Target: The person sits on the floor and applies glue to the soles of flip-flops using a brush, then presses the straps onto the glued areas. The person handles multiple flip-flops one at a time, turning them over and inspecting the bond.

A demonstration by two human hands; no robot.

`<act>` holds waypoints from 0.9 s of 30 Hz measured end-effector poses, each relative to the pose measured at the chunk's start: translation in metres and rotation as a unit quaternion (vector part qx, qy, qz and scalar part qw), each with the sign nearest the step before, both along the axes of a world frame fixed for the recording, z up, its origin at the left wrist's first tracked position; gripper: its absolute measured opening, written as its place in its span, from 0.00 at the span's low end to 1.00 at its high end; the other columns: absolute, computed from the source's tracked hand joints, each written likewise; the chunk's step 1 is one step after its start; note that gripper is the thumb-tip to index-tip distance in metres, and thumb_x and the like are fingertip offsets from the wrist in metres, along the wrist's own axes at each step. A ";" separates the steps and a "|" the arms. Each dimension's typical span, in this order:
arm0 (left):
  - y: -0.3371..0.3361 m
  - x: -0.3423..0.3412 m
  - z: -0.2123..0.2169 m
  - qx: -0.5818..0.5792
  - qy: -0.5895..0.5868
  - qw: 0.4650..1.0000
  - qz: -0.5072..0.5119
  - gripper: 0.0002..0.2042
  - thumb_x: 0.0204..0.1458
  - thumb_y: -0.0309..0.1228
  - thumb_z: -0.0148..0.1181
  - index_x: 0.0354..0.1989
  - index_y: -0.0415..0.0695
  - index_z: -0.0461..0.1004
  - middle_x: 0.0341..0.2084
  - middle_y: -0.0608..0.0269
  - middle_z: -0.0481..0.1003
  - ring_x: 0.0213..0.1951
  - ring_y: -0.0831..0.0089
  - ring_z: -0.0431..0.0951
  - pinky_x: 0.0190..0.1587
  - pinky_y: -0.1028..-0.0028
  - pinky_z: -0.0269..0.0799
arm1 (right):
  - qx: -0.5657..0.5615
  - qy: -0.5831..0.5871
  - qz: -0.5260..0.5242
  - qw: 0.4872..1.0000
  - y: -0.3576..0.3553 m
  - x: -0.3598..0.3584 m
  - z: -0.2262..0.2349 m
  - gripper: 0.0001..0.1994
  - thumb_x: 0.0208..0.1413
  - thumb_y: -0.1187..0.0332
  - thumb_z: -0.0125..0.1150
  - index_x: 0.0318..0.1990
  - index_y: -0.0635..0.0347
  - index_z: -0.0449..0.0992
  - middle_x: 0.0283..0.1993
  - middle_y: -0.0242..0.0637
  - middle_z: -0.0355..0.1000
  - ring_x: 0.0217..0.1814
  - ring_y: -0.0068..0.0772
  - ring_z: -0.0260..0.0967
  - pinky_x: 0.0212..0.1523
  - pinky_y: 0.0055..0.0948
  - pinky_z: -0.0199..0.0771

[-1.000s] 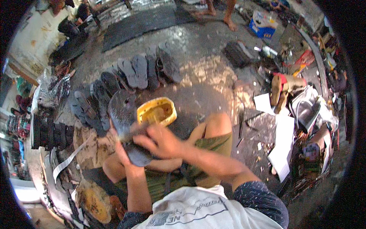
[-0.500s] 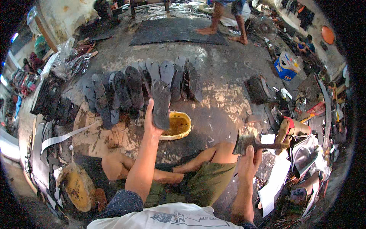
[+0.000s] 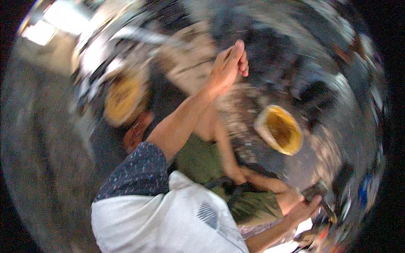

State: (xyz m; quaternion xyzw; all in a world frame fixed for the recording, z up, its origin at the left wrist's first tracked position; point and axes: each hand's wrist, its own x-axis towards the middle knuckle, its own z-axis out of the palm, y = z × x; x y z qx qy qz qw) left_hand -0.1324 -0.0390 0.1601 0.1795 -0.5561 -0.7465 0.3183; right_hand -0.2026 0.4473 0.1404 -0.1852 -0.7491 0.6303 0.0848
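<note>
The left hand (image 3: pixel 228 67) is raised ahead of the person, above the bent knees. The tub (image 3: pixel 280 130) sits on the floor to its right (the view is heavily blurred). The right hand (image 3: pixel 306 208) is low at the right, beside the thigh, well apart from the left.

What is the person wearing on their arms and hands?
Both hands are bare: no gloves, rings or watch show, though the picture is blurry. The left hand sits on a bare forearm. A short dark blue sleeve with tiny pale specks covers the upper arm and joins a white shirt. The right hand and its forearm are bare too.
</note>
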 end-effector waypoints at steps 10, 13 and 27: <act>0.023 0.478 -0.142 -0.322 -0.637 0.592 0.375 0.17 0.54 0.47 0.67 0.41 0.47 0.81 0.40 0.55 0.80 0.45 0.55 0.79 0.50 0.56 0.73 | 0.535 0.329 0.282 0.725 -0.003 -0.079 -0.020 0.24 0.67 0.70 0.55 0.70 0.55 0.68 0.70 0.56 0.64 0.69 0.55 0.65 0.69 0.42 0.68; 0.039 0.476 -0.157 -0.399 -0.695 0.504 0.322 0.18 0.51 0.44 0.71 0.46 0.48 0.82 0.43 0.55 0.80 0.49 0.53 0.78 0.53 0.54 0.72 | 0.651 0.273 0.288 0.648 -0.017 -0.086 -0.013 0.25 0.66 0.66 0.58 0.70 0.58 0.68 0.69 0.58 0.63 0.70 0.54 0.64 0.64 0.44 0.73; 0.012 0.461 -0.078 -0.160 -0.624 0.750 0.147 0.17 0.67 0.37 0.57 0.59 0.41 0.71 0.36 0.52 0.81 0.37 0.68 0.82 0.36 0.67 0.76 | 0.520 0.186 0.478 0.682 -0.169 -0.094 -0.130 0.23 0.56 0.46 0.67 0.52 0.49 0.81 0.40 0.41 0.82 0.59 0.46 0.73 0.60 0.50 0.71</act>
